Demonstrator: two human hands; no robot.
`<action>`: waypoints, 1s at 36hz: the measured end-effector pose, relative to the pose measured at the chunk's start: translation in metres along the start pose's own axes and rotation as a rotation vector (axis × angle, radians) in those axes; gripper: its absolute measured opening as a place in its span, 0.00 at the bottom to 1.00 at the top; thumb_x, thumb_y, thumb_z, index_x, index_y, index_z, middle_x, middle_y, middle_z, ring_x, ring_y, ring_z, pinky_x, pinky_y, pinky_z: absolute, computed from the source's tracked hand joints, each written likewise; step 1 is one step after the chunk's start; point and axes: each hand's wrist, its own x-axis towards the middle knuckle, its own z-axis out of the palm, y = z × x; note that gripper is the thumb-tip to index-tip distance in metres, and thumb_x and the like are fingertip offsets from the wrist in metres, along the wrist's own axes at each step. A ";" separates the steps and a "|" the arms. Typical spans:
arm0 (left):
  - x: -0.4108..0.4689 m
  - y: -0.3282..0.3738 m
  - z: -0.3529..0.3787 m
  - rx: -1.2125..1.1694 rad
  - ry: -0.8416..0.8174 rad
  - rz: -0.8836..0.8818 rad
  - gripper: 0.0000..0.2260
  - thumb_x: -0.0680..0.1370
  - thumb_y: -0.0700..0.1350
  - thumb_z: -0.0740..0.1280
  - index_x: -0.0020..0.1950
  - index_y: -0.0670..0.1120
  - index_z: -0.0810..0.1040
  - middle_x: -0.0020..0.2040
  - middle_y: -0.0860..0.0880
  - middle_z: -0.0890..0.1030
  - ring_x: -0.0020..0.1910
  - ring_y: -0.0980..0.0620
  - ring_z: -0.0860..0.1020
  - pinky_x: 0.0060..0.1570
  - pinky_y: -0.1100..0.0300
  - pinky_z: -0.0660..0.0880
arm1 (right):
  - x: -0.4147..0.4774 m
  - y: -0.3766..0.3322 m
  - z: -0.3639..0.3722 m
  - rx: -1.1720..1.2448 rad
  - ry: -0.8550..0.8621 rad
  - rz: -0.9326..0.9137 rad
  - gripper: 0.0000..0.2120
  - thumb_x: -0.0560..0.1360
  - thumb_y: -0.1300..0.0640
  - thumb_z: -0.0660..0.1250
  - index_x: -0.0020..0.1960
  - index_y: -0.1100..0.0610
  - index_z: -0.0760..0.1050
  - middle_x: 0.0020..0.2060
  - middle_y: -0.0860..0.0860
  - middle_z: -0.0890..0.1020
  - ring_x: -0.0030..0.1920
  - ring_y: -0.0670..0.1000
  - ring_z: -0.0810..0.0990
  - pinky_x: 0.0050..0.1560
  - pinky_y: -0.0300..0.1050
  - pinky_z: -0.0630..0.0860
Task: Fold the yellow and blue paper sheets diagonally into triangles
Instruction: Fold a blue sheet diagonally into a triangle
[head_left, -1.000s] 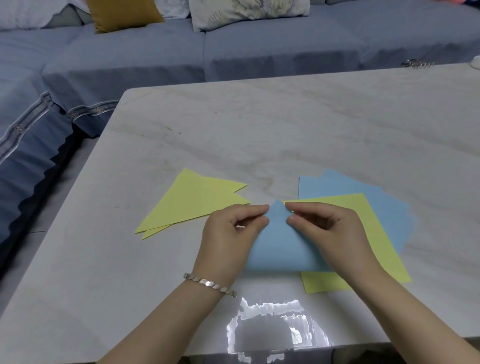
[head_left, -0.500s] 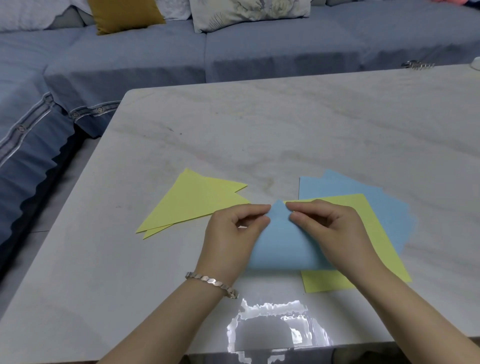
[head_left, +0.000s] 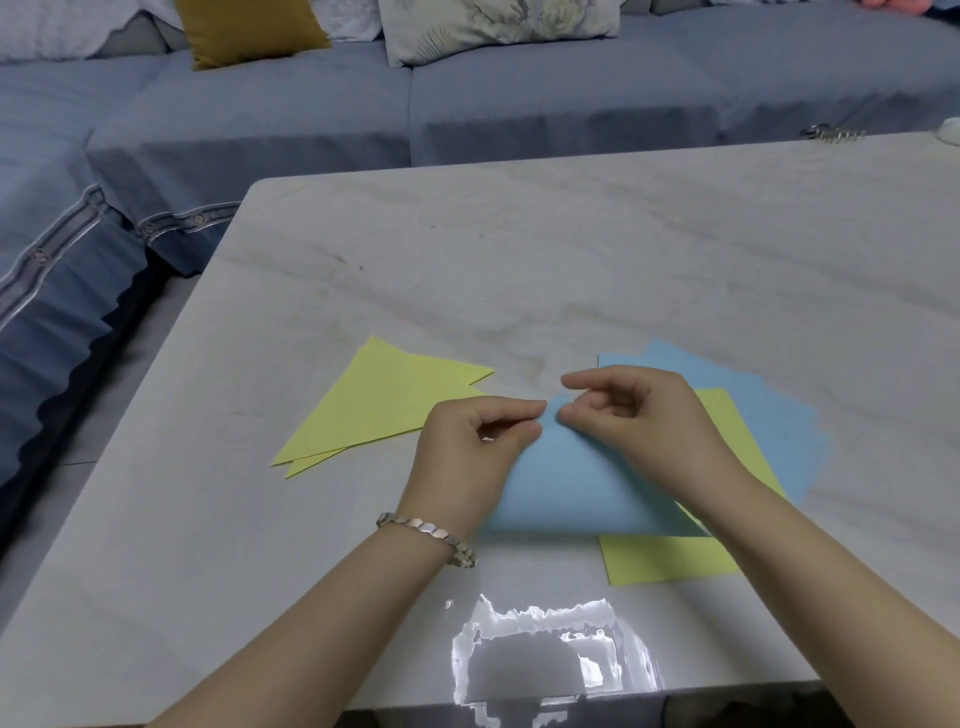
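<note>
Lying finished on the desk (head_left: 519, 270) are two yellow triangles (head_left: 379, 410), while a blue sheet (head_left: 571, 478), bent over uncreased, is pinched at its corner by left hand (head_left: 467, 447) and right hand (head_left: 644, 421); unfolded sheets (head_left: 769, 431) remain.

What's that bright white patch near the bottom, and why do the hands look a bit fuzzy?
Head view: the patch is glare on the glossy table; the right hand is smeared by motion blur, the left hand only slightly; the blue sheet under them looks soft too.
</note>
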 end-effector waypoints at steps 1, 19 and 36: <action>0.003 0.000 0.000 0.023 -0.011 0.013 0.07 0.71 0.34 0.69 0.47 0.41 0.83 0.36 0.60 0.78 0.31 0.72 0.75 0.36 0.80 0.69 | 0.005 0.000 0.000 -0.027 -0.019 0.000 0.05 0.69 0.60 0.72 0.44 0.53 0.81 0.33 0.46 0.81 0.34 0.41 0.77 0.36 0.25 0.71; 0.010 -0.067 0.018 0.969 -0.275 0.453 0.18 0.76 0.48 0.53 0.54 0.47 0.80 0.58 0.47 0.81 0.56 0.51 0.79 0.53 0.57 0.76 | 0.063 0.063 0.030 -0.294 -0.016 0.055 0.04 0.71 0.59 0.68 0.39 0.55 0.82 0.36 0.48 0.82 0.37 0.41 0.77 0.34 0.24 0.68; -0.031 -0.103 -0.016 1.234 -0.504 0.451 0.22 0.80 0.54 0.40 0.67 0.54 0.67 0.67 0.59 0.72 0.66 0.56 0.71 0.58 0.47 0.73 | 0.046 0.083 0.040 -0.399 0.104 -0.112 0.06 0.74 0.59 0.65 0.45 0.57 0.80 0.41 0.54 0.80 0.47 0.50 0.73 0.48 0.43 0.69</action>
